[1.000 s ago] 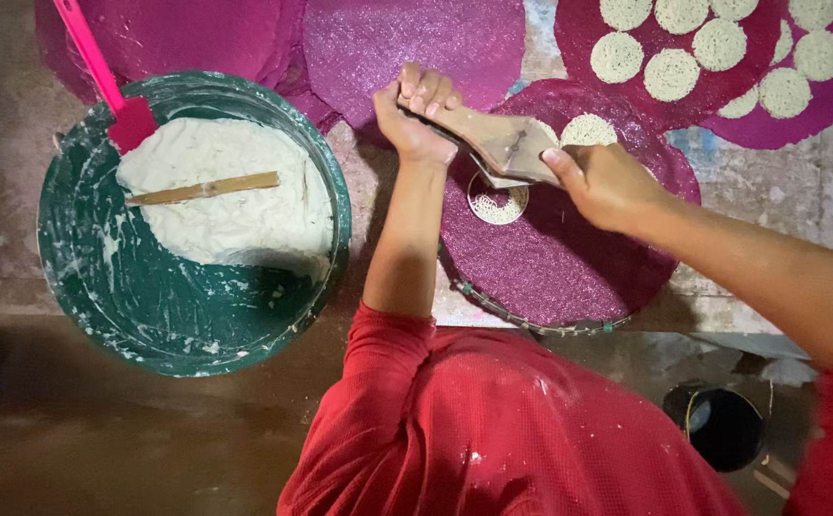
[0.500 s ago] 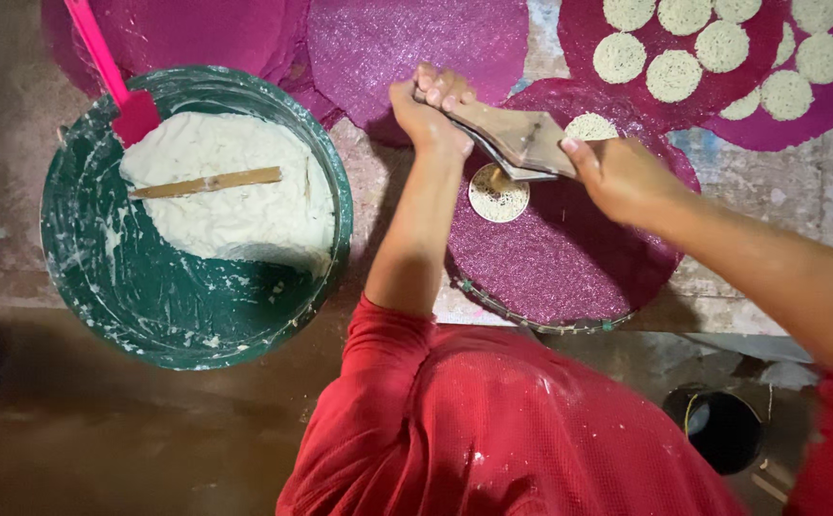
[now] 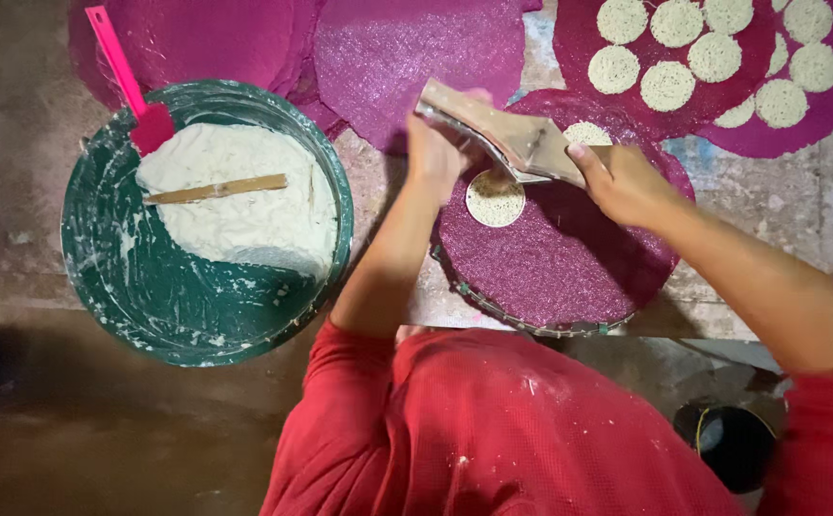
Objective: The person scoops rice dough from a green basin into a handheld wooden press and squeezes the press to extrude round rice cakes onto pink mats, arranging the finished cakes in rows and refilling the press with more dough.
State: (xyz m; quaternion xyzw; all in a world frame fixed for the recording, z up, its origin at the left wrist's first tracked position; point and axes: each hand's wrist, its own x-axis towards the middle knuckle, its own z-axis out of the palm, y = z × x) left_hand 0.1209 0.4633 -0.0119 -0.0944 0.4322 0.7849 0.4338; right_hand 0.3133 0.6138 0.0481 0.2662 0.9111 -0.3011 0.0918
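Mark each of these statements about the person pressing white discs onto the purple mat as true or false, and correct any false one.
1. Both hands grip the flat wooden tool: left hand, right hand. True.
2. The green tub is empty. False: it holds white dough with a wooden stick lying on it.
3. The pink spatula rests at the tub's rim. True.
4. The round purple mat under the tool carries a dozen discs. False: only two show, one white disc below the tool and another partly hidden behind it.
5. The far mat at top right bears many white discs. True.
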